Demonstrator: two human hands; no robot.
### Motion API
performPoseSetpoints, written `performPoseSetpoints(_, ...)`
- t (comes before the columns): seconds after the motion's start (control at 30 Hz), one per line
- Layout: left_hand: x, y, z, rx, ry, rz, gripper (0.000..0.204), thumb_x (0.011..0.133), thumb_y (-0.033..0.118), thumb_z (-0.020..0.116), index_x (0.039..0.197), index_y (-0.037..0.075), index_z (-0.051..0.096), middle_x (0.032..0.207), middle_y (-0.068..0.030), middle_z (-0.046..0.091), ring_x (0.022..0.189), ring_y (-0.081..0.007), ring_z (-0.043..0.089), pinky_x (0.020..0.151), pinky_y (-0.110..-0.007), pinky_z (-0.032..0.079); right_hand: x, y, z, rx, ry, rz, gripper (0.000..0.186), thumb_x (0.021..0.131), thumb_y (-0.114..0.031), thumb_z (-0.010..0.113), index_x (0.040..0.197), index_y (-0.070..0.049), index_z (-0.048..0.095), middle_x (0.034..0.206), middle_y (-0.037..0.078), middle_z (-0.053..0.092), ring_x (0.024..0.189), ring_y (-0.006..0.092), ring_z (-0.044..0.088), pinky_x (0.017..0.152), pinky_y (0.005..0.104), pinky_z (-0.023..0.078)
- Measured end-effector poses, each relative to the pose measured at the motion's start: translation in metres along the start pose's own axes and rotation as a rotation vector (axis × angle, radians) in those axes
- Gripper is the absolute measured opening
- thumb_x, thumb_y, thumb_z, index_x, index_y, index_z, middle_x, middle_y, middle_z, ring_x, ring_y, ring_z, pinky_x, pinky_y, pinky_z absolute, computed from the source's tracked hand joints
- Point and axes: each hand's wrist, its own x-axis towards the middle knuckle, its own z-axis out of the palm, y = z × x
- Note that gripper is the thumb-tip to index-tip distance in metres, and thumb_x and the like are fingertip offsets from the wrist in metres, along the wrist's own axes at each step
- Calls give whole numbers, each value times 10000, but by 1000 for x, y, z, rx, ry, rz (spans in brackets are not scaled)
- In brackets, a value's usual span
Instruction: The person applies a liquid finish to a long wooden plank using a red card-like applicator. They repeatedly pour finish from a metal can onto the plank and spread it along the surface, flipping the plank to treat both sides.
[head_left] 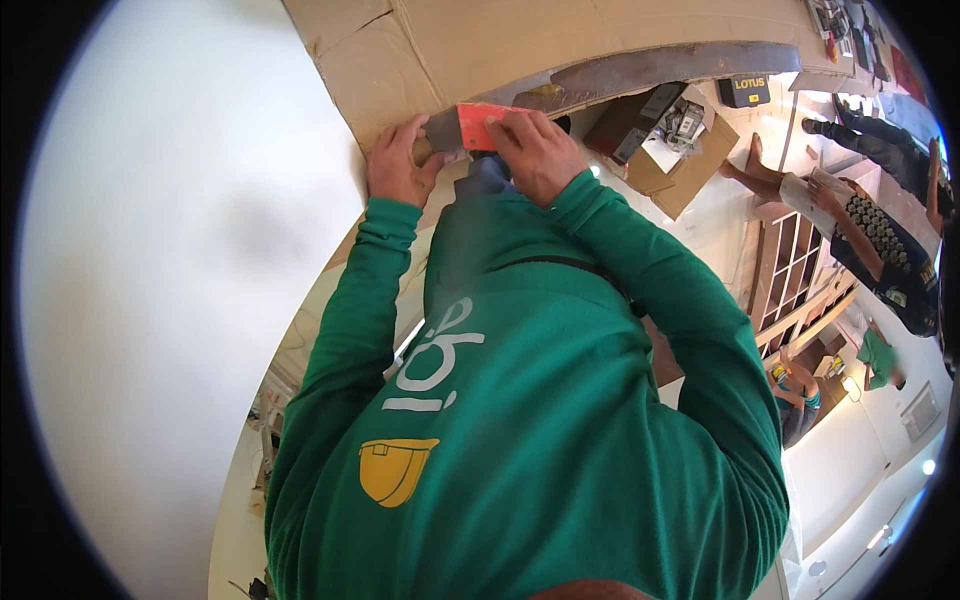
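Head | your left hand [397, 170]: fingers parted, gripping red-and-grey piece [474, 127] | your right hand [545, 158]: fingers clamped on its red part

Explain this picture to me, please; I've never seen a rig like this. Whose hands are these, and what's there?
There is no machine here: a person works with bare hands. The single picture comes from a wide fisheye camera worn on the head and looking down, so straight edges bend near the rim. The left hand and right hand reach out from green sleeves. Together they hold a flat grey-and-red piece: the left at the grey end, the right on the red part. Beyond them is a cardboard-covered surface with a long dark strip along its edge. To the right are an open cardboard box with things inside, and other people.
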Motion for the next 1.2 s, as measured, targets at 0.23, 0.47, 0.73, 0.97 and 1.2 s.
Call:
performPoseSetpoints(0.23, 0, -6, 4, 9, 22, 71, 666, 760, 205, 937, 1346, 43, 665, 1131, -161, 697, 1064, -317, 666, 900, -426, 554, -24, 2, -34, 181, 4, 24, 418, 855, -60, 642, 1268, -88, 697, 1108, 108, 651, 1036, 314, 642, 919, 426, 563)
performPoseSetpoints(0.47, -1, -2, 0, 38, -17, 15, 653, 773, 183, 927, 1351, 51, 655, 1151, -156, 702, 1091, -320, 663, 907, -425, 560, -23, 79, -74, -114, -21, 626, 322, 907, -77, 589, 1201, -66, 718, 982, 137, 683, 972, 343, 649, 863, 452, 581)
performPoseSetpoints(0.73, 0, -4, -1, -29, -34, -27, 641, 771, 141, 924, 1347, 56, 657, 1171, -168, 703, 1038, -315, 682, 909, -419, 572, -10, 26, -6, 13, -74, 547, 212, 901, -128, 616, 1083, -32, 664, 1083, 167, 648, 1102, 400, 669, 877, 515, 590)
performPoseSetpoints(0.97, -1, -6, 2, -28, -4, 15, 653, 769, 133, 927, 1359, 60, 657, 1162, -159, 711, 1012, -302, 685, 901, -415, 579, -2, -1, -12, 200, 8, 403, 189, 914, -113, 598, 1074, -36, 665, 1028, 178, 639, 955, 420, 680, 805, 532, 579)
performPoseSetpoints(1.2, -2, -6, 2, -34, -7, -21, 654, 754, 135, 937, 1348, 65, 672, 1155, -149, 714, 1002, -289, 683, 896, -409, 575, -14, 71, -46, 71, 171, 503, 104, 909, -101, 608, 891, -3, 639, 878, 232, 632, 863, 461, 641, 759, 545, 547)
